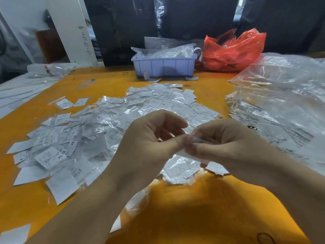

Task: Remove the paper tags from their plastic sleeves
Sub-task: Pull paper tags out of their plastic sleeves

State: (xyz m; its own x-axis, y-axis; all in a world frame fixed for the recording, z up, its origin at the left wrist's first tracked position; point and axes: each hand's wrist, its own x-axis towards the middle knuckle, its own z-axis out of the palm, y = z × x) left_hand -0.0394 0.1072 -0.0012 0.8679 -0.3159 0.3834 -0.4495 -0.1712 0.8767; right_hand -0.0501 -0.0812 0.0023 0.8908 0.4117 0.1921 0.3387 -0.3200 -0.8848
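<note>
My left hand [149, 143] and my right hand [226, 145] meet above the orange table [202, 208], and both pinch one small sleeved tag [197, 140] between thumb and fingers. The tag is mostly hidden by my fingertips; a white strip of it shows between them. Bare white paper tags [51, 157] with size marks such as XL and XS lie heaped at the left. Tags still in clear plastic sleeves [158, 101] are piled across the middle, beyond my hands. Another sleeved tag [181, 169] lies just under my hands.
A lilac plastic bin [164, 66] full of clear bags stands at the table's far side. A red plastic bag [233, 50] sits to its right. Large crumpled clear bags [281, 95] cover the right of the table. White sheets [19, 92] lie at the far left.
</note>
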